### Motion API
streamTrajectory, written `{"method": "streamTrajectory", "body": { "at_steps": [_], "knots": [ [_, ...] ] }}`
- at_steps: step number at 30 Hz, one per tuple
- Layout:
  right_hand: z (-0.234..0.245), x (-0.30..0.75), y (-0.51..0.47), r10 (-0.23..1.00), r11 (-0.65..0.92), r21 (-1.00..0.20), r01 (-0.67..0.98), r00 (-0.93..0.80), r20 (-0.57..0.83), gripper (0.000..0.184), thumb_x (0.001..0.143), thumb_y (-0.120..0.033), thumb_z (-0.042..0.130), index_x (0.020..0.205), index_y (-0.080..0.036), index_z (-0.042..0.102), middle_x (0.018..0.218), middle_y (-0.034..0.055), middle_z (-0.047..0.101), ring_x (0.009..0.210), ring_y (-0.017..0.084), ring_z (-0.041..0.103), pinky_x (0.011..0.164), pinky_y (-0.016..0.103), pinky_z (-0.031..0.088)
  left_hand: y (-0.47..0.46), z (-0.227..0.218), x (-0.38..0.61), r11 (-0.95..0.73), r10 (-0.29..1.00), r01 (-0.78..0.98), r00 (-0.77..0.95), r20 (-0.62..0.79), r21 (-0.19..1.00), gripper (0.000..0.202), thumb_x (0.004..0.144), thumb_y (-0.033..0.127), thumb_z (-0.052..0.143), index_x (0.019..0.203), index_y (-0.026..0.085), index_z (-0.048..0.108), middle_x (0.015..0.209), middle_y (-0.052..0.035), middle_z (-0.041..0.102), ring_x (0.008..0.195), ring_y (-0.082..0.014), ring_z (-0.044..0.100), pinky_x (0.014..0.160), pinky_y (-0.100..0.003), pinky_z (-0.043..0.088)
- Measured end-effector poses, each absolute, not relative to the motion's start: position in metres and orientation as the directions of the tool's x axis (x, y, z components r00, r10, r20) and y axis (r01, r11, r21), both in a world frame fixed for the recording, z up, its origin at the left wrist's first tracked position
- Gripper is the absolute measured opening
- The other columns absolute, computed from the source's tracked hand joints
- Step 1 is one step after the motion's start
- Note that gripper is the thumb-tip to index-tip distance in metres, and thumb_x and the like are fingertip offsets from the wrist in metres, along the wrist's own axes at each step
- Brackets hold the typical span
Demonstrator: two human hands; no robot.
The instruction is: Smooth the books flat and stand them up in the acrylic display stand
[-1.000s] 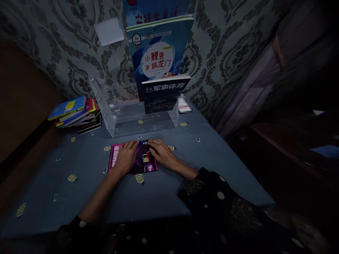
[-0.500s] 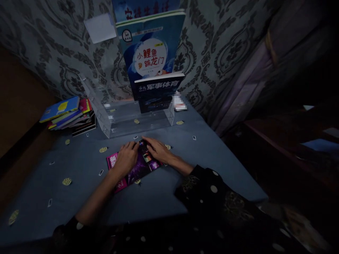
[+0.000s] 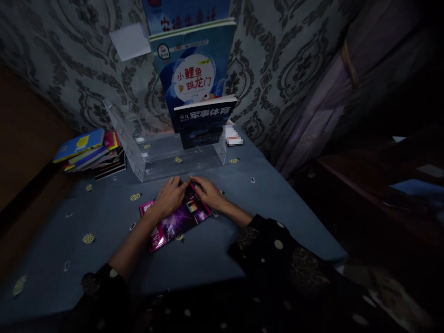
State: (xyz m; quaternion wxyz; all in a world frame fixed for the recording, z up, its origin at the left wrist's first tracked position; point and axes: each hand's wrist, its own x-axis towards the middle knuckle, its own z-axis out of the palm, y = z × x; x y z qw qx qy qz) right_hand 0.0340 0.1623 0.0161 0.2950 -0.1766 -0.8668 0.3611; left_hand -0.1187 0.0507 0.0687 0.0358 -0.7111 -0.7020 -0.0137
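Observation:
A thin purple and magenta book (image 3: 178, 222) lies flat and slightly turned on the blue tablecloth, its cover facing up. My left hand (image 3: 170, 196) reaches across its upper part, with bent fingers at the far edge and the thumb toward the far right corner. At that same corner my right hand (image 3: 210, 193) closes its fingers on the book's right edge, its fingertips close to the left thumb. The fingertips partly hide the corner, and my left hand covers some of the cover.
Behind the book stands a clear acrylic rack (image 3: 135, 152). It holds a dark book (image 3: 204, 125), a blue picture book (image 3: 194, 60) and another blue book (image 3: 187, 11) behind. Several books form a stack (image 3: 90, 150) at left. The table's right edge (image 3: 305, 208) slopes toward me.
My left hand has slid a little right along the far edge, bringing its thumb near my right fingertips. The book has stayed nearly in place. The view has shifted slightly.

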Motion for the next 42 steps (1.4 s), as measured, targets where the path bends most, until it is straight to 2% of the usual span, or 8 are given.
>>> {"method": "streamTrajectory", "body": {
  "at_steps": [6, 12, 15, 21, 25, 29, 37, 42],
  "knots": [
    [0.018, 0.037, 0.162, 0.568, 0.659, -0.741, 0.131, -0.733, 0.375, 0.044, 0.094, -0.016, 0.042, 0.135, -0.016, 0.058, 0.132, 0.0117, 0.065, 0.123, 0.022, 0.06, 0.108, 0.043, 0.046, 0.046, 0.081, -0.106, 0.089, 0.996, 0.991, -0.088, 0.006, -0.105, 0.043, 0.101, 0.024, 0.041, 0.143, 0.023, 0.048, 0.117, -0.0122, 0.055, 0.11, -0.0282, 0.053, 0.08, -0.036, 0.053],
    [0.036, 0.043, 0.153, 0.553, 0.738, -0.647, 0.189, -0.719, 0.421, 0.039, 0.095, -0.016, 0.043, 0.129, -0.017, 0.063, 0.125, 0.011, 0.069, 0.117, 0.023, 0.063, 0.104, 0.04, 0.049, 0.033, 0.087, -0.09, 0.26, 0.965, 0.945, -0.263, 0.009, -0.199, 0.037, 0.103, 0.025, 0.033, 0.107, 0.01, 0.066, 0.106, -0.0173, 0.062, 0.1, -0.0295, 0.061, 0.07, -0.036, 0.053],
    [0.045, 0.045, 0.144, 0.514, 0.79, -0.572, 0.219, -0.746, 0.424, 0.037, 0.096, -0.015, 0.044, 0.128, -0.016, 0.063, 0.118, 0.0106, 0.071, 0.111, 0.023, 0.065, 0.101, 0.038, 0.05, 0.025, 0.083, -0.088, 0.295, 0.955, 0.93, -0.293, 0.042, -0.217, 0.038, 0.103, 0.024, 0.032, 0.101, 0.009, 0.067, 0.103, -0.0183, 0.063, 0.102, -0.0315, 0.06, 0.074, -0.039, 0.053],
    [0.054, 0.047, 0.118, 0.419, 0.895, -0.317, 0.315, -0.838, 0.349, 0.027, 0.1, -0.017, 0.045, 0.114, -0.016, 0.068, 0.101, 0.0105, 0.071, 0.102, 0.025, 0.061, 0.095, 0.039, 0.05, 0.012, 0.062, -0.094, 0.155, 0.979, 0.977, -0.133, 0.152, -0.147, 0.039, 0.098, 0.012, 0.039, 0.133, 0.013, 0.056, 0.126, -0.0154, 0.062, 0.115, -0.028, 0.057, 0.095, -0.042, 0.047],
    [0.056, 0.046, 0.101, 0.379, 0.92, -0.228, 0.318, -0.869, 0.318, 0.028, 0.099, -0.017, 0.046, 0.119, -0.008, 0.064, 0.11, 0.0144, 0.067, 0.105, 0.029, 0.056, 0.094, 0.046, 0.048, 0.012, 0.058, -0.095, 0.151, 0.978, 0.981, -0.131, 0.163, -0.118, 0.038, 0.098, 0.013, 0.043, 0.135, 0.014, 0.055, 0.127, -0.0125, 0.064, 0.114, -0.026, 0.058, 0.095, -0.039, 0.046],
    [0.053, 0.047, 0.097, 0.353, 0.929, -0.231, 0.29, -0.881, 0.315, 0.035, 0.098, -0.02, 0.049, 0.128, -0.003, 0.058, 0.115, 0.0166, 0.065, 0.108, 0.031, 0.055, 0.097, 0.049, 0.047, 0.014, 0.064, -0.092, 0.174, 0.979, 0.976, -0.157, 0.129, -0.128, 0.037, 0.098, 0.014, 0.044, 0.133, 0.013, 0.056, 0.123, -0.0119, 0.066, 0.111, -0.0263, 0.06, 0.093, -0.04, 0.046],
    [0.044, 0.061, 0.104, 0.38, 0.91, -0.314, 0.271, -0.847, 0.371, 0.034, 0.098, -0.02, 0.048, 0.128, -0.01, 0.06, 0.125, 0.0166, 0.064, 0.118, 0.03, 0.055, 0.105, 0.05, 0.046, 0.013, 0.065, -0.091, 0.16, 0.98, 0.983, -0.147, 0.135, -0.093, 0.039, 0.104, 0.031, 0.04, 0.139, 0.022, 0.055, 0.124, -0.0106, 0.063, 0.109, -0.0279, 0.059, 0.088, -0.043, 0.046],
    [0.042, 0.067, 0.108, 0.403, 0.897, -0.338, 0.285, -0.841, 0.361, 0.035, 0.097, -0.019, 0.05, 0.128, -0.008, 0.06, 0.127, 0.0174, 0.065, 0.12, 0.029, 0.057, 0.111, 0.05, 0.042, 0.015, 0.064, -0.089, 0.173, 0.978, 0.981, -0.16, 0.133, -0.092, 0.039, 0.103, 0.031, 0.042, 0.138, 0.022, 0.055, 0.121, -0.0115, 0.063, 0.109, -0.0295, 0.058, 0.09, -0.046, 0.045]
  ]
}}
